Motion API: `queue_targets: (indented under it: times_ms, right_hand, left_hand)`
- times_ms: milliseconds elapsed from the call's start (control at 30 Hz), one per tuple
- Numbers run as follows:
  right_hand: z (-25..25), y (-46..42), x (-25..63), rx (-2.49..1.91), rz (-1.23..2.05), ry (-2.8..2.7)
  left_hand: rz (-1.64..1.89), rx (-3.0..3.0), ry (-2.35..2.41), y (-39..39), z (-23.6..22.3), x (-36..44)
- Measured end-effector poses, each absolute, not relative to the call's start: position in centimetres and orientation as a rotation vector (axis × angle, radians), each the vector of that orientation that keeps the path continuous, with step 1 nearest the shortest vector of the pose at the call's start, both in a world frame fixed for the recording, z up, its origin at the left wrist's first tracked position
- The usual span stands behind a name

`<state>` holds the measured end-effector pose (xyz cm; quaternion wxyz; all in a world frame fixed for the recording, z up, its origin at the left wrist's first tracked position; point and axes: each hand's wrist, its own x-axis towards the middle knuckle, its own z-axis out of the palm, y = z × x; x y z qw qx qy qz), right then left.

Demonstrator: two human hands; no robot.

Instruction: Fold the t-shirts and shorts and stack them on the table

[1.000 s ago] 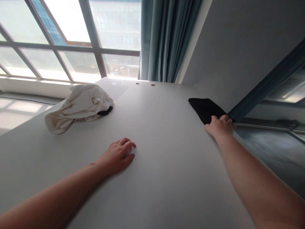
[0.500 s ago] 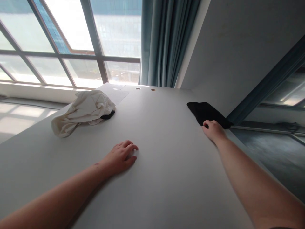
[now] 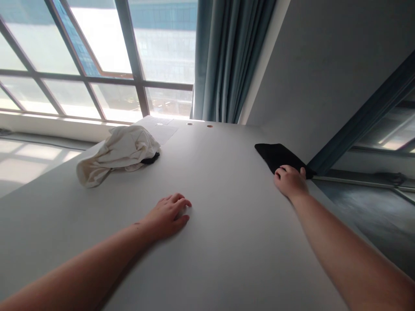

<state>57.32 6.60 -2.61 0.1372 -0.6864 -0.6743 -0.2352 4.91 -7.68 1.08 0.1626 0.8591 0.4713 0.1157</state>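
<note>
On the white table (image 3: 220, 224) my left hand (image 3: 171, 216) rests palm down, its fingers loosely bent and apart, with no object in it. My right hand (image 3: 291, 181) is at the near edge of a flat black mat-like piece (image 3: 275, 156) on the table's right side. Its thumb and forefinger are closed at that edge, and another finger sticks up on the right. The fingers partly cover the black piece. Farther off to the left lies a crumpled cream cloth (image 3: 123, 149) with a black part (image 3: 151, 159) at its right end.
Thin pale sheets (image 3: 165, 131) lie at the table's far left corner, near two round holes (image 3: 209, 126) in the tabletop. Beyond stand a large window (image 3: 165, 56) and blue-grey curtains (image 3: 220, 65). A grey wall (image 3: 317, 65) closes off the right.
The whole view has shifted slightly down and right. My right hand's grasp on the black piece has changed a little, with one finger now raised. My left hand stays resting on the table.
</note>
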Motion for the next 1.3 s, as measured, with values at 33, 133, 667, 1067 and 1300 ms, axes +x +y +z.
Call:
queue_targets:
  times_ms: [33,133,667,1067,1300]
  right_hand:
    - [-2.3,6.8,56.8,-1.96,-0.721,-1.952]
    - [-1.1,8.6,55.3,-1.922,-0.782,-1.947]
    - [-2.3,20.2,59.0,-2.358,-0.116,-1.744]
    - [-2.9,16.4,58.6,-2.365,-0.146,-1.771]
    - [-3.6,12.0,59.1,-2.293,-0.203,-1.895]
  left_hand:
    - [0.334,2.45,1.348,-7.7,1.0,4.9]
    - [0.354,2.447,1.357,-7.6,0.8,5.0]
    - [0.311,2.395,1.345,-6.5,1.2,5.5]
    - [0.333,2.412,1.311,-7.0,1.1,5.0]
    - [0.361,2.443,1.29,-7.5,1.1,4.7]
